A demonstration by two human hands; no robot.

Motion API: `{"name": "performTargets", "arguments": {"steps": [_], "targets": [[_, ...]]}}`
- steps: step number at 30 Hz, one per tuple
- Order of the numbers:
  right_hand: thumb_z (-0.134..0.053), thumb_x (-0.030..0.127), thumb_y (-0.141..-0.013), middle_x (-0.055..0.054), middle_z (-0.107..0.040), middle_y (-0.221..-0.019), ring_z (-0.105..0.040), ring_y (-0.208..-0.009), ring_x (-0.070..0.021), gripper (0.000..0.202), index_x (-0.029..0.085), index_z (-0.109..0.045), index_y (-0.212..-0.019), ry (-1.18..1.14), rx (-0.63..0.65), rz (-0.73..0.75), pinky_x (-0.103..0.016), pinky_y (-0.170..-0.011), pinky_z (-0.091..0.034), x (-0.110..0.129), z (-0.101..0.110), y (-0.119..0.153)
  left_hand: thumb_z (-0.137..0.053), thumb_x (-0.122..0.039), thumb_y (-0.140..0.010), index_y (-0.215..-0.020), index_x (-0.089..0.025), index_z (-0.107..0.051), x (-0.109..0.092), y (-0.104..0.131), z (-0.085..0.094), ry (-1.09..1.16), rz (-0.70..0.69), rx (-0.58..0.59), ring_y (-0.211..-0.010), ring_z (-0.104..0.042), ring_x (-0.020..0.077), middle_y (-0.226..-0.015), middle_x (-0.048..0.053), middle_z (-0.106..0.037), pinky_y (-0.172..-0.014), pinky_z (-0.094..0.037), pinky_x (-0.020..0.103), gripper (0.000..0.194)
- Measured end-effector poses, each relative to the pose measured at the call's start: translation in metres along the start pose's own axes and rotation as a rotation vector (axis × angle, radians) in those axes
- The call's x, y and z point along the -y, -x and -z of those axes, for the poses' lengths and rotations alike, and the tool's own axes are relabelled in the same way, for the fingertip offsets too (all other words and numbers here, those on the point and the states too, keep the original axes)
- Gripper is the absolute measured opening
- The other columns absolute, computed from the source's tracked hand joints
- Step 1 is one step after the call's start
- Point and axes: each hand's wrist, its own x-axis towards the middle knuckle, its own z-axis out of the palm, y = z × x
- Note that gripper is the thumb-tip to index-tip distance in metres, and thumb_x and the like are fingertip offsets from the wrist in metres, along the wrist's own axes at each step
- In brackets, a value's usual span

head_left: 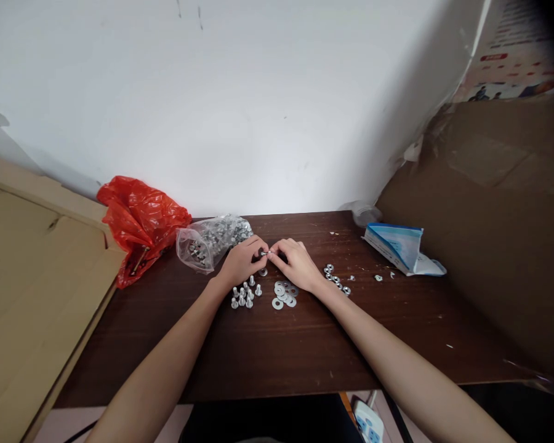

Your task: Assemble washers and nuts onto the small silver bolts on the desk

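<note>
Both hands meet above the table, fingertips almost touching. Between the thumb and finger of my left hand (pixel 242 263) is a small metal bolt (pixel 264 253). My right hand (pixel 296 261) pinches at the bolt's other end; whatever sits in those fingertips is too small to make out. Just below the fingers lies a single washer (pixel 263 272). Several bolts (pixel 242 298) stand on their heads near my left wrist. A pile of flat washers (pixel 284 291) lies between the forearms, and several hex nuts (pixel 336 280) are grouped right of my right wrist.
A clear plastic bag (pixel 212 237) of metal hardware and a red plastic bag (pixel 143 221) lie at the back left. Right of the hands are a blue-white packet (pixel 394 246) and small scraps. Cardboard flanks the brown table (pixel 277 351); a white wall stands behind.
</note>
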Motion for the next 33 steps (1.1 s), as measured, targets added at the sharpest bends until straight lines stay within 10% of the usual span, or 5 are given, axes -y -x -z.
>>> {"name": "performTargets", "arguments": {"steps": [33], "targets": [[-0.043,0.036,-0.093,-0.003,-0.062,-0.087,-0.051,-0.086,-0.0188,0.023,0.020,-0.057,-0.084,0.012,0.025,0.019,-0.032,-0.079,-0.032,0.0009,-0.0020,0.0007,-0.051,-0.016,-0.078,-0.084,-0.016,-0.056,-0.0003,0.0004,0.0004,0.002,-0.025,0.011,-0.067,-0.047,0.0109,-0.085,0.003,-0.055,-0.062,-0.040,0.023,0.008]]}}
